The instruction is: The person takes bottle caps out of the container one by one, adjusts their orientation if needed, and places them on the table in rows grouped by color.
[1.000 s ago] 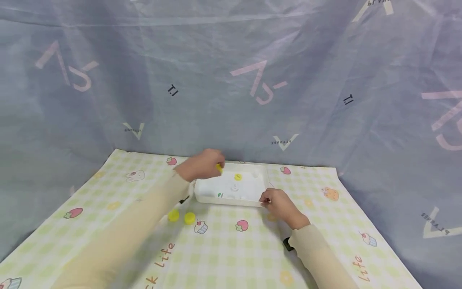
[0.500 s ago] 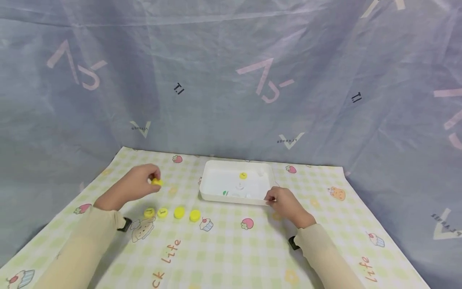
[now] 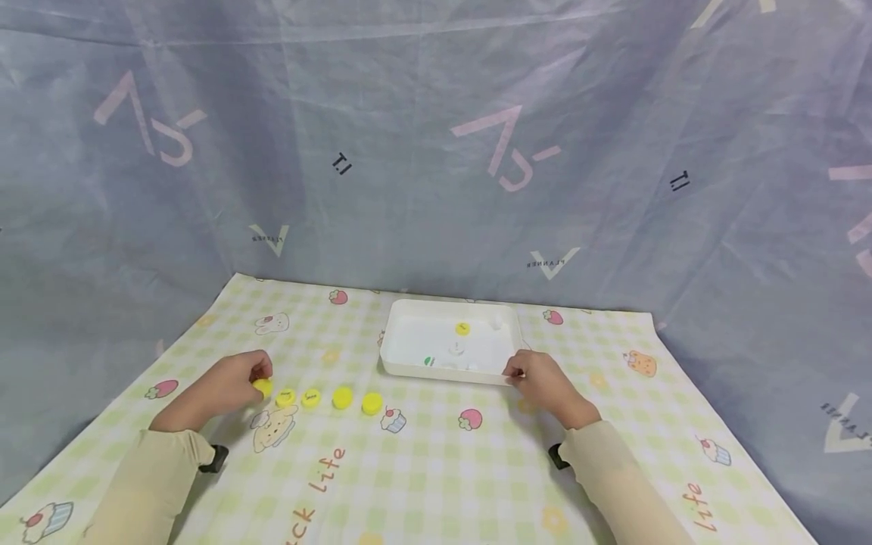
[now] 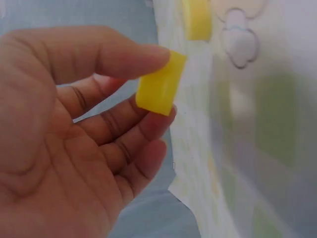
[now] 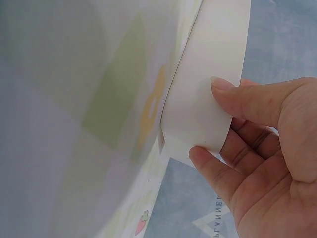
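Four yellow caps [image 3: 342, 397] make a row from 9 to 3 o'clock. Just off its 9 o'clock end, the left hand [image 3: 228, 382] pinches one more cap [image 4: 161, 87], maybe touching the counter [image 3: 409, 477]. Farther off, the right hand [image 3: 545, 384] pinches the white tray [image 3: 436, 373] at its 4 o'clock corner.

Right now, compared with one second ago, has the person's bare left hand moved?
Yes: the left hand has moved left and nearer the person, away from the white rectangular tray.

Right hand [image 5: 270, 173] on white tray's edge [image 5: 203, 64]
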Demonstrator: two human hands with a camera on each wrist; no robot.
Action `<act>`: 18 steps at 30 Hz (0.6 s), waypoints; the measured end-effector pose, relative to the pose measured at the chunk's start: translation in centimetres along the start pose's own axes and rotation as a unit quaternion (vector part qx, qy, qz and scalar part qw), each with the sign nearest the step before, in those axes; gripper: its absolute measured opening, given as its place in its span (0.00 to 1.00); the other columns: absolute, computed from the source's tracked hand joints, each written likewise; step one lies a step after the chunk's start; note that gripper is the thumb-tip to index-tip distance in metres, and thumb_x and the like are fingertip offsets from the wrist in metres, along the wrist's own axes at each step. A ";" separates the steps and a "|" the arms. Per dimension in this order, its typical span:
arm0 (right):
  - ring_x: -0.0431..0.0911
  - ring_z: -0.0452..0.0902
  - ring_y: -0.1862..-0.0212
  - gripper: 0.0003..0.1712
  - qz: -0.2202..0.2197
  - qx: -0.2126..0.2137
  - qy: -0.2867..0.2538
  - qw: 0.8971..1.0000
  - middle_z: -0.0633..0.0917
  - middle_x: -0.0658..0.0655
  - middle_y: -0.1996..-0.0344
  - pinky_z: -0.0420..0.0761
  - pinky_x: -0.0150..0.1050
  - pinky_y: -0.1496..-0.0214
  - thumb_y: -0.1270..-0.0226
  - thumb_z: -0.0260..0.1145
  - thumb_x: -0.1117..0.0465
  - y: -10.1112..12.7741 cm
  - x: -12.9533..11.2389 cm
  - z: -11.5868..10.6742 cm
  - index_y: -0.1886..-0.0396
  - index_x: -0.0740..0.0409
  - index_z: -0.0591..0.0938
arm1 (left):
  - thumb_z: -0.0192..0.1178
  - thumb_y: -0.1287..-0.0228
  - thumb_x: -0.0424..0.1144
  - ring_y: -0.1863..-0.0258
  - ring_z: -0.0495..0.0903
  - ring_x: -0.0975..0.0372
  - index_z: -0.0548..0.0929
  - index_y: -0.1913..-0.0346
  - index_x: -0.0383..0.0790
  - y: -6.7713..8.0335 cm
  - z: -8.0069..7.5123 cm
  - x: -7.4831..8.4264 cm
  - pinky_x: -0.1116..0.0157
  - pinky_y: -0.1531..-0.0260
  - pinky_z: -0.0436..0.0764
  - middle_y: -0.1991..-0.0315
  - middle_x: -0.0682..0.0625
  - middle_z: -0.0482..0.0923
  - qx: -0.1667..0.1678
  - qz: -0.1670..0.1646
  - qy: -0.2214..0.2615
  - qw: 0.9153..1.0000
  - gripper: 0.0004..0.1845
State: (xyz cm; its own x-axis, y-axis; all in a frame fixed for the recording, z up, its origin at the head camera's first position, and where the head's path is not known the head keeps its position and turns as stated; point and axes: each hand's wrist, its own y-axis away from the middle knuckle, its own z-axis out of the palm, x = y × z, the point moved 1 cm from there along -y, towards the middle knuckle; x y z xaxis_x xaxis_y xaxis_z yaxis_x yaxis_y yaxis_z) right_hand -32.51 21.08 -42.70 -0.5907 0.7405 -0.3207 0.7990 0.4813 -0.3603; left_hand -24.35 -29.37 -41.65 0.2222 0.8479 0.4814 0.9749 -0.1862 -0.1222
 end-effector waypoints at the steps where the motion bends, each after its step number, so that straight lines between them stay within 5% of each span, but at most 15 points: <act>1: 0.40 0.78 0.69 0.08 0.003 -0.002 0.002 1.000 0.82 0.46 0.74 0.81 0.39 0.63 0.43 0.73 0.73 0.0 0.0 0.0 0.74 0.56 0.87 | 0.61 0.60 0.22 0.73 0.67 0.59 0.74 0.64 0.38 0.0 0.1 -0.1 0.61 0.70 0.68 0.72 0.50 0.71 -0.003 -0.003 0.002 1.000 0.17; 18: 0.40 0.79 0.68 0.08 -0.003 -0.005 0.000 1.000 0.81 0.47 0.75 0.81 0.38 0.63 0.42 0.73 0.73 -0.1 0.2 0.0 0.74 0.56 0.87 | 0.66 0.60 0.23 0.68 0.71 0.56 0.76 0.67 0.38 -0.3 1.7 -1.0 0.59 0.66 0.71 0.70 0.50 0.74 -0.014 -0.060 -0.001 0.998 0.15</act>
State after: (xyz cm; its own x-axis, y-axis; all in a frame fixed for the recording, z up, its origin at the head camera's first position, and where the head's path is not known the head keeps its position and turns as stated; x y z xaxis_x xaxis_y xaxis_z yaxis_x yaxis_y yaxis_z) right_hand -32.67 21.17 -42.78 -0.5950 0.7378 -0.3187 0.7968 0.4899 -0.3536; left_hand -24.92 -29.29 -43.57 0.1044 0.8655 0.4898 0.9945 -0.0971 -0.0403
